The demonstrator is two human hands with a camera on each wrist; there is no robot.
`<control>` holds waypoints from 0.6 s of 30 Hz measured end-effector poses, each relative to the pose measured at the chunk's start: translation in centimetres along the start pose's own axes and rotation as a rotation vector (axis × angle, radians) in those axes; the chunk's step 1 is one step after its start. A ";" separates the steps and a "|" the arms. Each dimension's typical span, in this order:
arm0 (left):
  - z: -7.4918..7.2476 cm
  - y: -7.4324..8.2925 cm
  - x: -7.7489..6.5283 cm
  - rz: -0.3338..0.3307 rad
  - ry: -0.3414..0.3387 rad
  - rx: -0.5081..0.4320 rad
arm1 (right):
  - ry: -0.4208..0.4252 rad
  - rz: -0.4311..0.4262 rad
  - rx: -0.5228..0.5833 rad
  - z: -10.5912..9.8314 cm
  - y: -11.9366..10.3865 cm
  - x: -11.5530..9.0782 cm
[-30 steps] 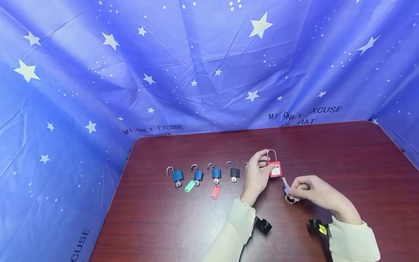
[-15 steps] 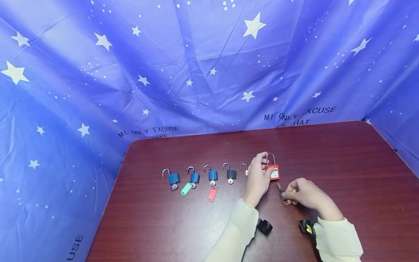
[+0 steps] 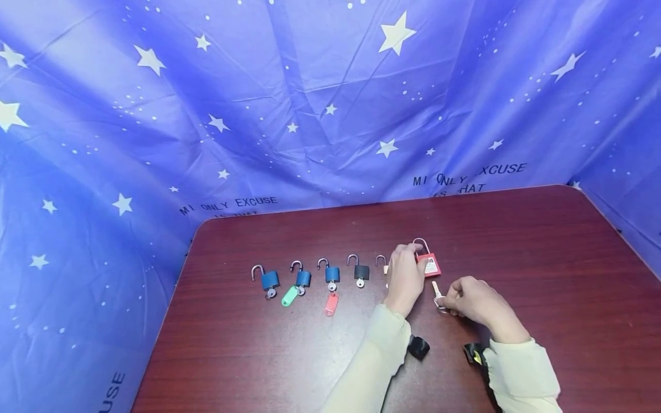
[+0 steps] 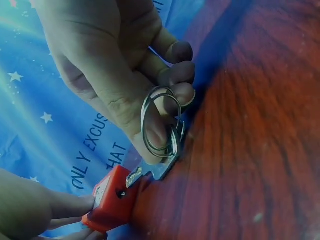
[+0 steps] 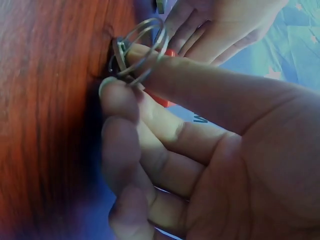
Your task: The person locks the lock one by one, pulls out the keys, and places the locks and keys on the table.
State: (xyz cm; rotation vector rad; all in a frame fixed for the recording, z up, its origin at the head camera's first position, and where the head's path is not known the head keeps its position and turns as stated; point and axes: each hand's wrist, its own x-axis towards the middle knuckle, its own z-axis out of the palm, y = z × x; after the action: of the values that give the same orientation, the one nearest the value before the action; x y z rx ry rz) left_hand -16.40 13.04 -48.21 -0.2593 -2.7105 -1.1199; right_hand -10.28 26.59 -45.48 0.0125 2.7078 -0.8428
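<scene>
Head: left grip (image 3: 405, 281) pinches the red padlock (image 3: 431, 265), now more tilted; right grip (image 3: 476, 299) pinches the key (image 3: 436, 291), now more directly beneath it. Left wrist: key tip just beside the keyhole (image 4: 120, 194), seemingly nearly aligned. Right wrist: padlock mostly behind right grip.

Starry blue cloth (image 3: 268, 166) behind reddish-brown table (image 3: 248, 355).

Dark-red tabletop (image 3: 537, 287). Left of left grip (image 3: 406, 278): three blue locks (image 3: 303, 279), green tag (image 3: 290, 295), red tag (image 3: 332, 304), black lock (image 3: 361, 272); nearest, small lock (image 3: 385, 269).
</scene>
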 end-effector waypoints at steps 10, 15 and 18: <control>0.0 -0.2 0.2 0.003 0.015 0.109 | 0.003 0.057 -0.061 -0.4 -0.7 -0.2; -0.5 -0.6 0.4 0.030 0.048 0.107 | 0.030 0.060 -0.096 -1.0 -0.9 -0.5; -1.2 -0.9 0.4 0.035 0.052 0.091 | 0.067 0.059 -0.107 -1.3 -1.0 -0.7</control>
State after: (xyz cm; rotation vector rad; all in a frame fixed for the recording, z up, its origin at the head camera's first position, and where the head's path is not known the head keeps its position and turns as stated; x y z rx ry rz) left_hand -16.87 11.61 -47.88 -0.2585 -2.6916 -0.9779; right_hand -10.06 26.60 -43.69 0.0990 2.7970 -0.6912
